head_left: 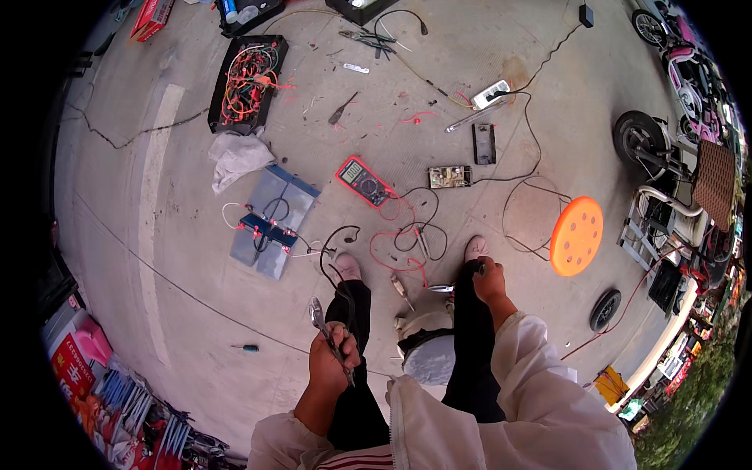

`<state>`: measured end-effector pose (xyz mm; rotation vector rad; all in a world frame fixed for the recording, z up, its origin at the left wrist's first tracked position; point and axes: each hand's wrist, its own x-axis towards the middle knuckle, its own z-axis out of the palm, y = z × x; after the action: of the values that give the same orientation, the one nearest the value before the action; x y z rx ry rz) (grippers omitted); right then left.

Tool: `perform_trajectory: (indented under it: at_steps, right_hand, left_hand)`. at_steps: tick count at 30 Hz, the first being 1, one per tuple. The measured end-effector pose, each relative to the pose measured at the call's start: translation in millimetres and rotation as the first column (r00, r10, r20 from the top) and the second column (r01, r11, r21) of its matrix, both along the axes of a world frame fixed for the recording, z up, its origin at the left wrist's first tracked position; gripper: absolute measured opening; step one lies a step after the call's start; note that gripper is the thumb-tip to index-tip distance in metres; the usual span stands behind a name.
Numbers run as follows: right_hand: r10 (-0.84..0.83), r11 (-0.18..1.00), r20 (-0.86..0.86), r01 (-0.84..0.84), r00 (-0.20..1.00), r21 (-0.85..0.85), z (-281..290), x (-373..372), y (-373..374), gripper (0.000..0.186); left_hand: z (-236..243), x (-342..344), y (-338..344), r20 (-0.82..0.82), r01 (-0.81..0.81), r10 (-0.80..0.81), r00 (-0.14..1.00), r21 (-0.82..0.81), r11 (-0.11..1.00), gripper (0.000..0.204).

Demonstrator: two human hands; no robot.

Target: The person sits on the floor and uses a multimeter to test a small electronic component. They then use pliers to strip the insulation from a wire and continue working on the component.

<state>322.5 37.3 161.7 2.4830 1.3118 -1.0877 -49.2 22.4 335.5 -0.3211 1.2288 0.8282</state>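
Note:
My left hand [330, 359] is closed round a silver metal hand tool [317, 312], its rounded head pointing up; whether it is a wrench or pliers I cannot tell. A black cable [327, 270] loops down to the same hand, and its end is hidden there. Over my right knee, my right hand [490, 282] is closed, its fingers curled, and what they hold, if anything, is hidden. On the ground ahead lie a red multimeter [364, 182] with its leads, an opened circuit board in a case [450, 177] and a screwdriver [403, 291] between my feet.
Blue-grey battery blocks [274, 223] with wires lie ahead left, beside a rag [237, 159] and a black box of wires [247, 86]. Pliers [366, 37], a white charger [490, 95] and an empty black case [484, 144] lie farther off. An orange stool [576, 236] stands right, near a scooter [666, 157].

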Motion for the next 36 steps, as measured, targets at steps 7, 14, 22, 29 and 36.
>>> perform_trajectory:
  at_steps: [7,14,22,29,36]
  right_hand:
    - [0.035,0.997,0.106,-0.028,0.994,-0.068,-220.7,29.9,29.8,0.046]
    - [0.035,0.999,0.061,-0.037,0.998,0.026,-303.9,53.3,15.3,0.047]
    - [0.104,0.844,0.069,-0.125,0.992,0.522,-211.9,-28.3,5.9,0.043]
    - [0.455,0.882,-0.881,0.071,0.128,0.466,95.9,-87.2,-120.0,0.020]
    - [0.629,0.775,-0.774,-0.018,-0.070,0.631,177.3,-99.0,-282.2,0.024]
  left_hand:
    - [-114.9,34.8,-27.0,0.043,-0.244,0.243,0.969,0.017,0.970,0.012]
    - [-90.2,27.2,-72.5,0.306,-0.441,0.370,0.877,0.213,0.872,0.020]
    - [-72.6,71.1,-203.4,0.208,-0.472,0.452,0.868,0.630,0.617,0.017]
    - [-41.0,122.2,-209.8,-0.053,-0.269,0.462,0.885,0.752,0.602,0.015]
    - [-43.2,165.6,-296.5,-0.198,-0.233,0.709,0.677,0.856,0.461,0.020]
